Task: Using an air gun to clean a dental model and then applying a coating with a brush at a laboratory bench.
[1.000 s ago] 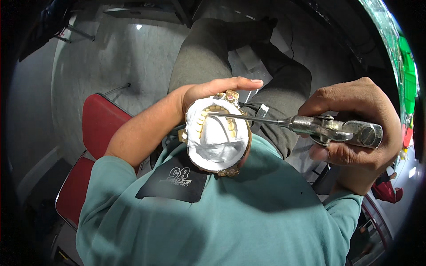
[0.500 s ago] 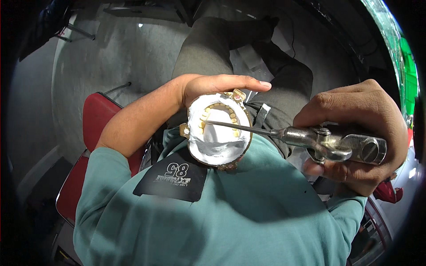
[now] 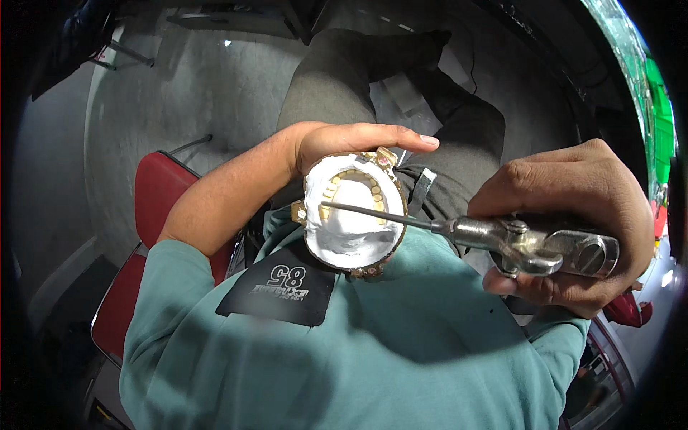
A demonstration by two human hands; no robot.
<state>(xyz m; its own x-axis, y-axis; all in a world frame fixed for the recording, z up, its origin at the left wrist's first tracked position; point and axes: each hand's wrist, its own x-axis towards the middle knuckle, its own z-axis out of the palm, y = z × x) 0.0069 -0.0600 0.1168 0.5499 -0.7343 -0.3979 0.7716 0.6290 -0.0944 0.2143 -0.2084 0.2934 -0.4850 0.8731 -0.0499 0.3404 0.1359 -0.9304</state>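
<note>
Dental mould, one, held up in front of the shirt by the left hand: it lies just below that hand, on the near side of the wrist and thumb. The thumb stretches out straight past the far edge; the other fingers are hidden beneath, so how far they curl cannot be told. The right hand is closed around one metal hand tool, fingers over the top and thumb underneath. Its single thin rod reaches left across the mould, the tip at the left row of teeth; whether it touches them cannot be told.

The mould is white inside, with one arch of yellowish teeth, too small to count surely, and three brass lugs showing around its rim. Farther out come one teal shirt with one black panel, two legs in dark trousers, and, on the left, one red chair standing on the grey floor.
</note>
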